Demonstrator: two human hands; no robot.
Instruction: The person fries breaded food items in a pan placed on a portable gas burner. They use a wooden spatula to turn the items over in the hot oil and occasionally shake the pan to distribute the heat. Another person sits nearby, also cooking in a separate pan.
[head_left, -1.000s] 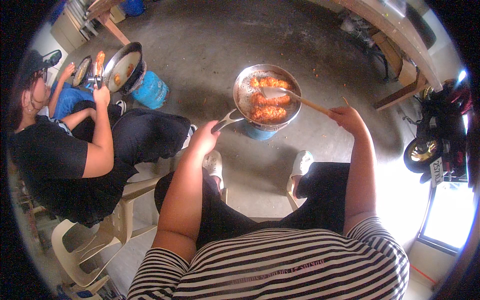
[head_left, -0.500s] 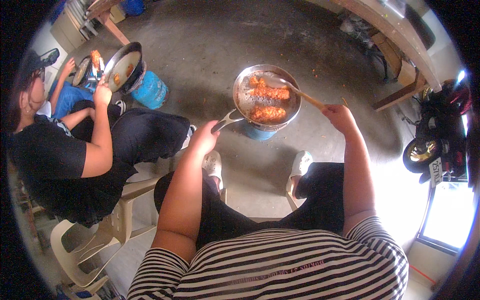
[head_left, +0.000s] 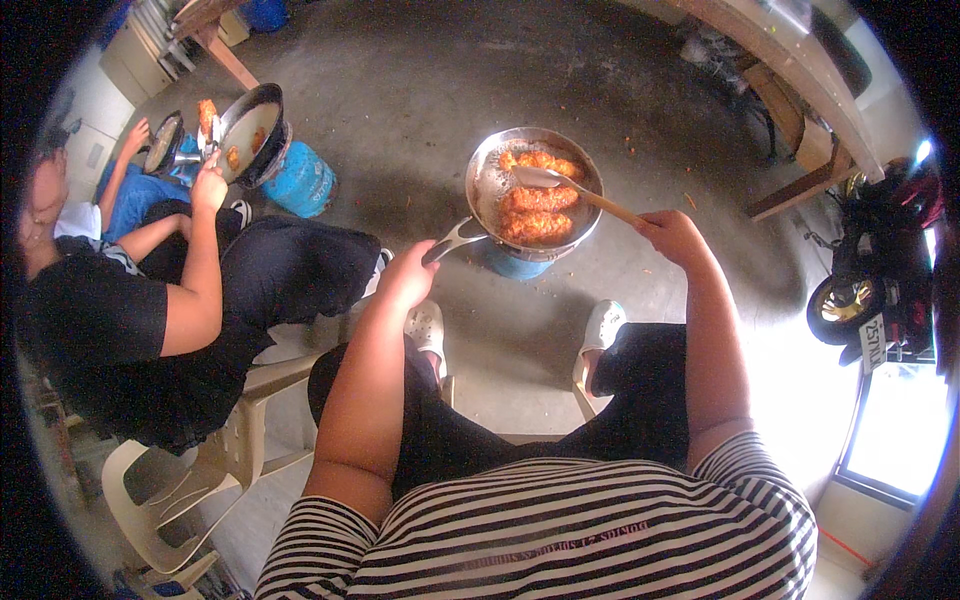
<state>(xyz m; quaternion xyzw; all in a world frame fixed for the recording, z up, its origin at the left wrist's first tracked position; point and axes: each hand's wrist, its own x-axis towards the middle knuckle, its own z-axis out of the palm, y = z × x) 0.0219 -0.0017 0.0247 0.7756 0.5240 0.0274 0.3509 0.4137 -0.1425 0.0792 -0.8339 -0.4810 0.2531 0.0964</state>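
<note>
Gripping pan handle [head_left: 455, 240] with left hand [head_left: 408, 282], closed around it. Closing right hand [head_left: 672, 234] on wooden spatula [head_left: 572, 188]. Frying orange pieces [head_left: 536, 200] in pan [head_left: 533, 190] at 12 o'clock. Cooking at 10 o'clock: second person [head_left: 120, 300].

The round frying pan [head_left: 478, 180] is shiny bare metal, its long handle [head_left: 455, 238] equally bright. The spatula [head_left: 575, 190] has a glossy metal blade on a pale matt wooden shaft. The grey concrete floor [head_left: 420, 80] looks rough and dull. The beige moulded chair [head_left: 200, 470] is smooth plastic.
</note>
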